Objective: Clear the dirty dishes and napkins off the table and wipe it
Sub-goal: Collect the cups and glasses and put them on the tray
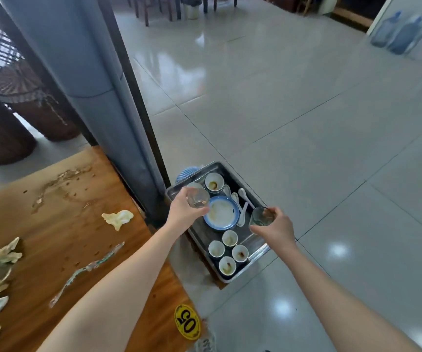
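The left glass (199, 198), clear, is gripped by the left hand (183, 212), and the right glass (262, 216) by the right hand (278, 228), both above the metal tray (260, 252). The tray holds a smeared blue-rimmed plate (221, 212), five stained white cups (229, 238) and white spoons (244, 195). Crumpled, soiled napkins (118, 218) lie scattered on the spill-streaked wooden table (65, 224).

Blue ribbed dish (186, 172) mostly hidden behind tray (262, 251); water bottles (397, 34) blurred.
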The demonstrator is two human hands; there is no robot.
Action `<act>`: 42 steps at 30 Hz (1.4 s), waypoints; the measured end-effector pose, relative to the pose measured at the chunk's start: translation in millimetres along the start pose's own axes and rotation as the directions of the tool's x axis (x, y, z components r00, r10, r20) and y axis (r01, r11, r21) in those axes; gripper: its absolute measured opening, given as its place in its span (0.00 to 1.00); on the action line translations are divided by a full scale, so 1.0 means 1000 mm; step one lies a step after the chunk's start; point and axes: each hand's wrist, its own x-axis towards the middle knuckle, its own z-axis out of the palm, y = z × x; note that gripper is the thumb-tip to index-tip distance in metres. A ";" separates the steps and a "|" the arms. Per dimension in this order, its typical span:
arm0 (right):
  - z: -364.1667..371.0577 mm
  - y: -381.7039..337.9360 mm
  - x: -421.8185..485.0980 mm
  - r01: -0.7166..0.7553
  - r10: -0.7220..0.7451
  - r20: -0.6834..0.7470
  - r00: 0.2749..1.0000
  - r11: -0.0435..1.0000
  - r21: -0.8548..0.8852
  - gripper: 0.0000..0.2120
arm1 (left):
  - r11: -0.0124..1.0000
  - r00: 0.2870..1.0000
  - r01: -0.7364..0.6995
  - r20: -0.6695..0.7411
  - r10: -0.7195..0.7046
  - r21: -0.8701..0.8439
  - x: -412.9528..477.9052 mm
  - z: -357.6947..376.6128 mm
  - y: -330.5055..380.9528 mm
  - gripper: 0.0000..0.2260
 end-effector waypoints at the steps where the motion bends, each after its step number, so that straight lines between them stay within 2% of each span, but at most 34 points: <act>1: -0.002 0.002 0.007 -0.008 0.008 -0.006 1.000 1.000 -0.013 0.26 | 1.000 1.000 -0.004 0.001 0.004 0.013 0.005 0.003 0.001 0.24; 5: -0.011 0.010 0.036 -0.012 0.012 0.016 1.000 1.000 0.013 0.27 | 0.999 1.000 0.016 -0.028 -0.015 0.045 0.024 0.018 0.002 0.24; 11: -0.022 0.026 0.097 0.010 -0.006 0.145 0.989 1.000 -0.022 0.26 | 0.987 0.988 0.118 -0.117 -0.105 0.112 0.041 0.060 -0.007 0.25; 16: -0.032 0.053 0.141 0.055 -0.039 0.248 0.968 0.997 -0.056 0.25 | 0.963 0.943 0.264 -0.226 -0.244 0.060 0.035 0.114 -0.018 0.25; 23: -0.031 0.100 0.178 0.142 -0.071 0.368 0.927 0.975 -0.169 0.24 | 0.916 0.893 0.400 -0.213 -0.396 -0.024 0.025 0.188 -0.043 0.25; 28: -0.015 0.138 0.194 0.210 -0.106 0.408 0.907 0.952 -0.221 0.23 | 0.887 0.865 0.462 -0.210 -0.455 -0.015 0.030 0.231 -0.067 0.26; 34: 0.011 0.179 0.213 0.219 -0.109 0.466 0.878 0.957 -0.190 0.21 | 0.904 0.897 0.423 -0.174 -0.407 0.068 0.046 0.275 -0.102 0.27; 38: 0.038 0.203 0.226 0.297 -0.154 0.505 0.849 0.930 -0.215 0.18 | 0.912 0.913 0.395 -0.158 -0.376 0.110 0.062 0.298 -0.123 0.26; 42: 0.069 0.220 0.236 0.356 -0.146 0.577 0.804 0.895 -0.270 0.20 | 0.892 0.913 0.401 -0.163 -0.373 0.206 0.075 0.310 -0.143 0.26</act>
